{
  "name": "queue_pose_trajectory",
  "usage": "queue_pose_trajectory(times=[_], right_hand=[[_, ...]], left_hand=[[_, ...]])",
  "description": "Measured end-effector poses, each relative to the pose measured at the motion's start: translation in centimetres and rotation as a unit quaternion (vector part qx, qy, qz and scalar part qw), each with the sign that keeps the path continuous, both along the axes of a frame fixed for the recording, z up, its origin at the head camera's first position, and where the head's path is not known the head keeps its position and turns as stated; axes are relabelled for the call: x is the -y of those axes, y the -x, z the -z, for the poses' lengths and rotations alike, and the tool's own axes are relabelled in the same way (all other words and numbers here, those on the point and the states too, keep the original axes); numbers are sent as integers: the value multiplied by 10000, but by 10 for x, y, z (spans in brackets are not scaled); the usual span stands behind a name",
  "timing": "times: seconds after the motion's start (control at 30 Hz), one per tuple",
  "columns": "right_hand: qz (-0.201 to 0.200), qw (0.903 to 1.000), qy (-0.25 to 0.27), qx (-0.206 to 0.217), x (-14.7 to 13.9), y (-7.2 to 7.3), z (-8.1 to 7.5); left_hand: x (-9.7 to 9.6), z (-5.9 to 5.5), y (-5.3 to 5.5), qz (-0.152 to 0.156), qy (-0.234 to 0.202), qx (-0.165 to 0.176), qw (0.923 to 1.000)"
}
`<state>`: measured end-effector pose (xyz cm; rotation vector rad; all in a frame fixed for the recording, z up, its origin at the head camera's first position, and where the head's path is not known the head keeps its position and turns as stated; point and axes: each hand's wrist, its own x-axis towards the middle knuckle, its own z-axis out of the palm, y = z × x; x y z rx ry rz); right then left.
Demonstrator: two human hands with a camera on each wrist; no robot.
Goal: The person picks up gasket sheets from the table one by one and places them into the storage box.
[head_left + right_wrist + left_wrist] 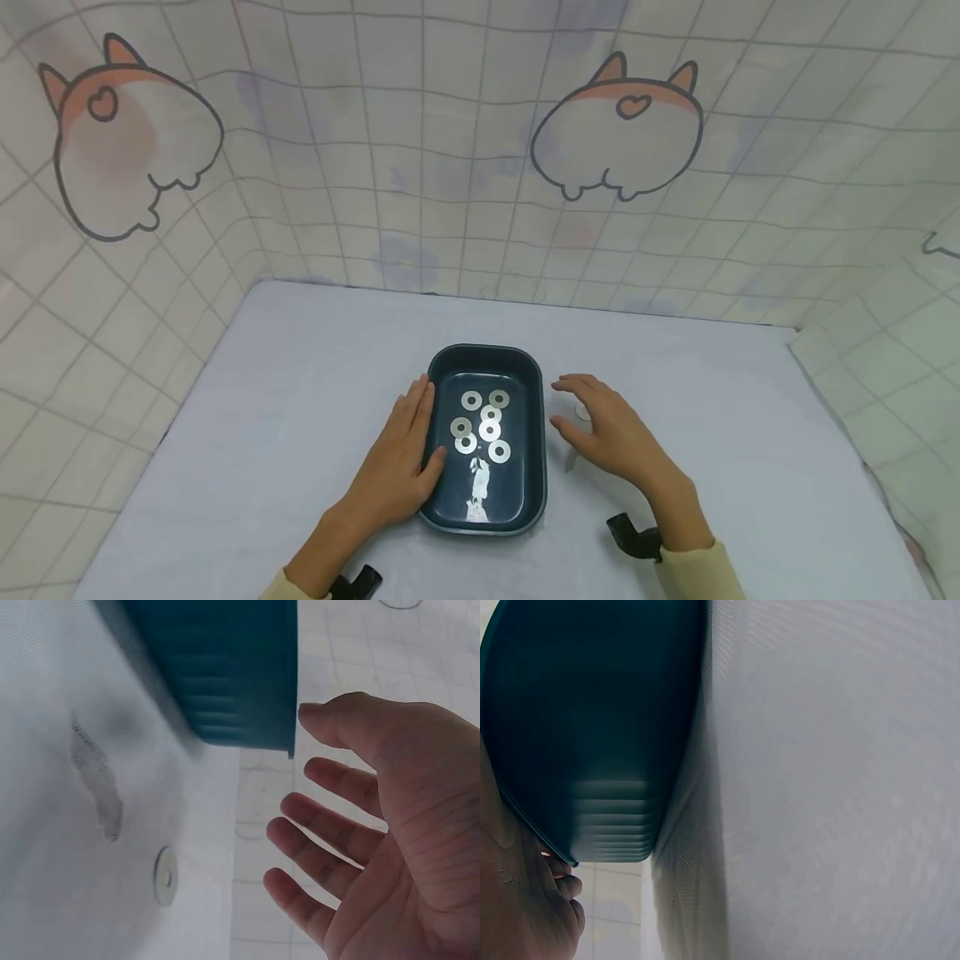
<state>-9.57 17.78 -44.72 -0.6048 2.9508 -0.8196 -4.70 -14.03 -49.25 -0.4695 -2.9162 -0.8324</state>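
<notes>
A dark teal rectangular tray (517,500) stands on the table in the head view, with several flat metal washers (490,430) lying in its far half, some overlapping. My left hand (393,467) rests along the tray's left rim, its fingers straight and its thumb reaching over the edge. In the left wrist view the tray's side wall (592,712) fills the upper left. My right hand (618,429) hovers to the right of the tray, fingers spread and gently bent, with nothing between them. Another washer (166,876) lies on the table beside it, partly hidden by that hand in the head view.
White cloth (322,358) covers the table. Tile-patterned curtains (450,167) with cartoon animals hang behind and at both sides. A small dark patch (97,780) shows on the cloth near the tray's right side. Black wrist mounts (633,537) sit on the forearms.
</notes>
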Motion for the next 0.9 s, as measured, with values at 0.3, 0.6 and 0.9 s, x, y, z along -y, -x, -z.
queue_pose_trajectory(times=[0.3,0.6,0.9], right_hand=[[174,9997,96,-115,-9,-2,8],[338,9990,269,-56,-12,-4,22],[491,9977,196,-413,-22,-6,30]], left_hand=[[-2,-1,0,2,-20,31,10000],[2,0,-2,-72,20,63,10000],[-1,2,1,19,-32,52,10000]])
